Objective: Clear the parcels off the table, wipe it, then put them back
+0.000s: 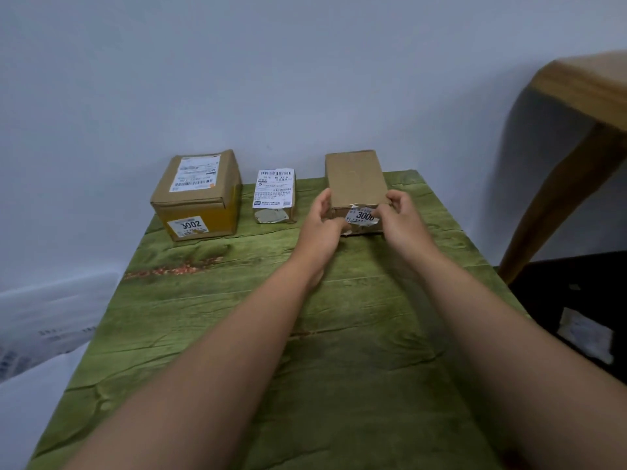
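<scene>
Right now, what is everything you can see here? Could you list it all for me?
large parcel: one, brown and yellow cardboard, white labels, far left of the table.
small parcel: one, mostly covered by a white shipping label, middle of the far edge.
long parcel: one, plain brown cardboard, white sticker on its near end, far right, held at both sides.
table: one, green wood-grain top, against the wall.
wall: pale grey, behind the table.
wooden furniture: one piece, light brown, at the right edge.
left hand: one, grips the long parcel's left side.
right hand: one, grips its right side.
</scene>
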Motion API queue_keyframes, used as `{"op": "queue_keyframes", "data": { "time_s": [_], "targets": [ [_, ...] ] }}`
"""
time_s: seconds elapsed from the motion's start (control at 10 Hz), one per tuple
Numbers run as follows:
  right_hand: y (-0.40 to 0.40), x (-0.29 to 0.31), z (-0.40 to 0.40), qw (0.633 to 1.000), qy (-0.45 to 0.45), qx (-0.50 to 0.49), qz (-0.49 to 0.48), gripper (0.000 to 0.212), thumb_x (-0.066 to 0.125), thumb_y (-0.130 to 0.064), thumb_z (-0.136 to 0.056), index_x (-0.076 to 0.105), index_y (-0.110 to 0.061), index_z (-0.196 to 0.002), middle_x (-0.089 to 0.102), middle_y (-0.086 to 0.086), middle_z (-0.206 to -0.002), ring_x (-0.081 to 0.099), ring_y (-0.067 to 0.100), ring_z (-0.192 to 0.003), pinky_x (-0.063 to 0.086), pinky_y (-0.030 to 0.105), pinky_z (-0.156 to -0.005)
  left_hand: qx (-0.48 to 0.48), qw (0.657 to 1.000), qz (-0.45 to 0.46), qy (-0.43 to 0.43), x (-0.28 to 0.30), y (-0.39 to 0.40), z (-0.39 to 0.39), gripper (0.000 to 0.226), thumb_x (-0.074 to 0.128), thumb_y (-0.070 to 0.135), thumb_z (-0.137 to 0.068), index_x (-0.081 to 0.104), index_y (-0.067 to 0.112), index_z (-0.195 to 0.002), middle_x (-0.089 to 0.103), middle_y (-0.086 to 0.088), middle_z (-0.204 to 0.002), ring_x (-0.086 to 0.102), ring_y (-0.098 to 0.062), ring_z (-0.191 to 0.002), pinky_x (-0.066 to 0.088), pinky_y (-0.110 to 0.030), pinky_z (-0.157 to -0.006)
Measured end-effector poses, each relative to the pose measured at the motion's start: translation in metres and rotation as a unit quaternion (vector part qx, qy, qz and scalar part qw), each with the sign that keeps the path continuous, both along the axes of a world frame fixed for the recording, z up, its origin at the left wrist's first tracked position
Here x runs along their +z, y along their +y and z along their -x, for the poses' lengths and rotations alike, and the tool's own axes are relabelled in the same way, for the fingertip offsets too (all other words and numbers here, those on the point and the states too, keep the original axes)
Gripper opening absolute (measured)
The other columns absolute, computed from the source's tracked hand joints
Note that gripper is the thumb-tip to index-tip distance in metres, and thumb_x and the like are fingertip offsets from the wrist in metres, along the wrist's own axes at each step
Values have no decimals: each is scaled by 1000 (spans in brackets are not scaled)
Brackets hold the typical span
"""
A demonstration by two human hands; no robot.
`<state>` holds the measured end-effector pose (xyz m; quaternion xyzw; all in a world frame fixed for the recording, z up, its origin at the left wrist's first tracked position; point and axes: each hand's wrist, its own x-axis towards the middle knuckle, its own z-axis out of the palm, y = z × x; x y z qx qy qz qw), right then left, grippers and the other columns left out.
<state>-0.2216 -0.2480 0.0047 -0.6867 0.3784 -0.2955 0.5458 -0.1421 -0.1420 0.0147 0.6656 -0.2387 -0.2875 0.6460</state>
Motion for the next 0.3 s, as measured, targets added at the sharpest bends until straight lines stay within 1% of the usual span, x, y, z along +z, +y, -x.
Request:
{"op": "queue_keyframes", "data": {
  "time_s": [0.1, 0.2, 0.3],
  "targets": [
    [-9, -1, -9, 1000, 8, 7, -26, 44, 50, -20, -96, 37, -19, -137, 53, -9, -105, 50, 11, -99, 34, 28, -82, -11, 999, 0, 44, 4, -9, -1, 75, 48, -5, -88, 18, 18, -153, 36, 6, -152, 50, -2, -106, 38, -16, -69],
    [-14, -4, -13, 999, 4, 15, -38, 56, 50, -17, -94, 27, -19, -145, 52, -4, -125, 50, 15, -110, 36, 30, -91, -11, 998, 1, 68, 4, -18, -4, 72, 51, -1, -89, 21, 17, -151, 49, 13, -131, 51, -5, -99, 36, -16, -68],
    [-10, -3, -10, 999, -3, -6, -38, 64, 50, -16, -94, 21, -21, -150, 44, 0, -145, 44, 18, -126, 32, 30, -99, -4, 999, -18, 50, 5, -15, 1, 71, 54, 4, -89, 22, 17, -151, 52, 12, -120, 50, -12, -106, 37, -22, -80]
  ]
}}
